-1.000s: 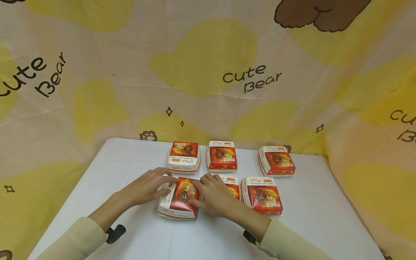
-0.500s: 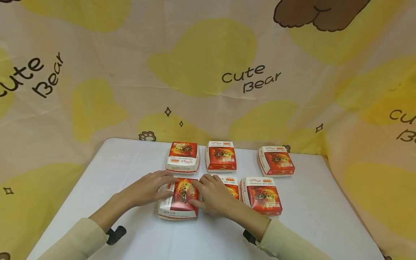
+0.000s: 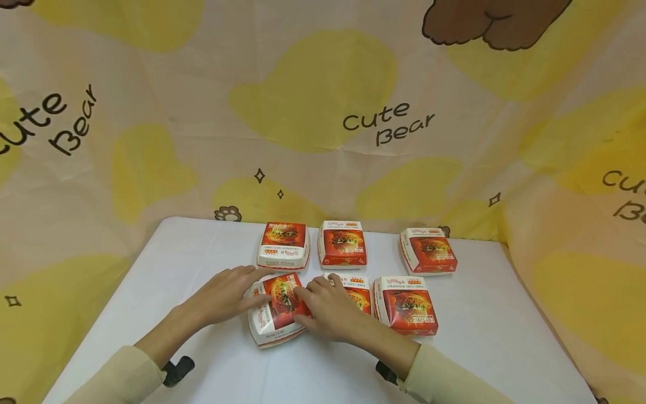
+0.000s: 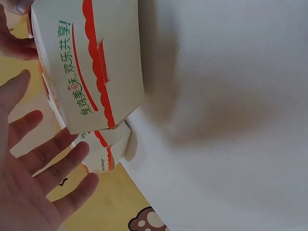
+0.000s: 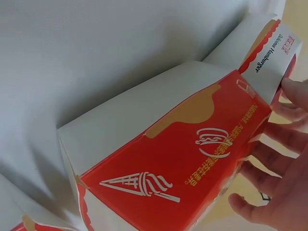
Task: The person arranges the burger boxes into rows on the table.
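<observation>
A burger box [image 3: 287, 308] with a hamburger picture stands closed at the front left, slightly turned. My left hand [image 3: 227, 294] lies along its left side, fingers extended and thumb over the top. In the left wrist view these fingers [image 4: 53, 166] spread beside the box's white lettered side [image 4: 84, 62]. My right hand [image 3: 330, 308] touches its right edge with thumb and index finger. The same hand partly covers a second burger box [image 3: 359, 297]; its red side [image 5: 178, 144] shows in the right wrist view, beside the right fingers [image 5: 267, 149].
Another burger box [image 3: 406, 306] is at the front right. Three more stand behind: a left one [image 3: 284, 246], a middle one [image 3: 343, 245] and a right one [image 3: 429, 251]. The white table [image 3: 489, 325] backs onto a printed cloth [image 3: 313, 90].
The front-left burger box has turned counterclockwise between my hands, its near edge now slanting up to the right. The other boxes keep their places.
</observation>
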Available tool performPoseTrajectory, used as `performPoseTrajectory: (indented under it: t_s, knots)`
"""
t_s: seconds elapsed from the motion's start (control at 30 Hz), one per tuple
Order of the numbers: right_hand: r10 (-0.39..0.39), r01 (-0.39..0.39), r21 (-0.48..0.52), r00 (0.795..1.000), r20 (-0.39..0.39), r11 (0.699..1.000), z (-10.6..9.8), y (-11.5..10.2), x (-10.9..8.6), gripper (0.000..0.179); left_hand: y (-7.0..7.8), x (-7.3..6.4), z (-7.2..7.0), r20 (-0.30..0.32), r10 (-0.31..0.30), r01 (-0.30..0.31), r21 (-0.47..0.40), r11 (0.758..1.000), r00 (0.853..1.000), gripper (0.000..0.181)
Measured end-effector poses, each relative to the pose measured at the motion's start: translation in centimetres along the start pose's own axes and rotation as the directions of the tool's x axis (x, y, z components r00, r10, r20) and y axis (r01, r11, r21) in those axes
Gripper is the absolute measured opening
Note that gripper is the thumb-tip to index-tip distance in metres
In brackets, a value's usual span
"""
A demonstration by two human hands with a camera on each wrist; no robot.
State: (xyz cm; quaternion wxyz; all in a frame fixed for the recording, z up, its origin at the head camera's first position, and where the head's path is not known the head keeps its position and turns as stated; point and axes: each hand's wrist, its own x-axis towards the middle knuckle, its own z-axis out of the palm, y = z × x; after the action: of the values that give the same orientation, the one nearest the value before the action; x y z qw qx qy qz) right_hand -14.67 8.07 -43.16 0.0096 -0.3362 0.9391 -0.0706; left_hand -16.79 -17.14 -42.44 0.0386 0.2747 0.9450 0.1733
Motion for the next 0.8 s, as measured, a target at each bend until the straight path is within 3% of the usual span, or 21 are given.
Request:
performPoseTrajectory:
  t_s: [0.13,0.27,0.53,0.8]
  knots:
    - [-0.006,0.006,0.031,1.000,0.002,1.000,0.12,0.20,0.07,0.044,-0.02,-0.24,0.08,0.054,-0.002,0.006,-0.075,0.997,0.999,0.060]
    - [0.003,-0.003,0.023,1.000,-0.014,1.000,0.20,0.28,0.13,0.039,-0.09,-0.18,0.11,0.090,-0.001,0.005,-0.043,0.999,0.996,0.060]
    - [0.107,-0.106,0.014,0.994,-0.039,0.994,0.33,0.14,0.26,0.046,-0.05,-0.21,0.34,0.031,-0.001,0.000,0.055,0.999,1.000,0.063]
    - [0.143,-0.141,0.031,0.987,-0.073,0.989,0.47,0.49,0.74,0.047,0.01,-0.27,0.45,-0.040,0.005,-0.003,0.055,0.999,0.999,0.043]
